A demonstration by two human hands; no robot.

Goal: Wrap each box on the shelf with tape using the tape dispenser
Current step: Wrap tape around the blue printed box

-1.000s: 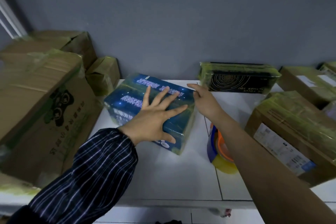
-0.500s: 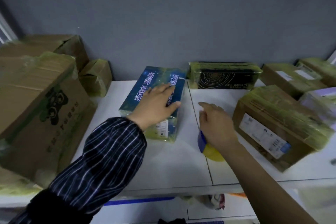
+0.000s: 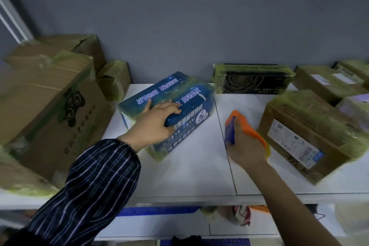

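Head view: left hand (image 3: 151,124) grips the blue box (image 3: 179,94), right hand (image 3: 245,146) clutches the dispenser (image 3: 239,124), and a hard tape pull could twist the box loose.

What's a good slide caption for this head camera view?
Left hand grips the blue box on the white shelf; right hand holds the tape dispenser beside it.

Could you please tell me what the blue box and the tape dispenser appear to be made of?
The blue box: likely printed cardboard, its glossy, wrinkled yellowish film suggesting tape wrap. The tape dispenser: seemingly smooth matte plastic, orange and blue in solid colours.
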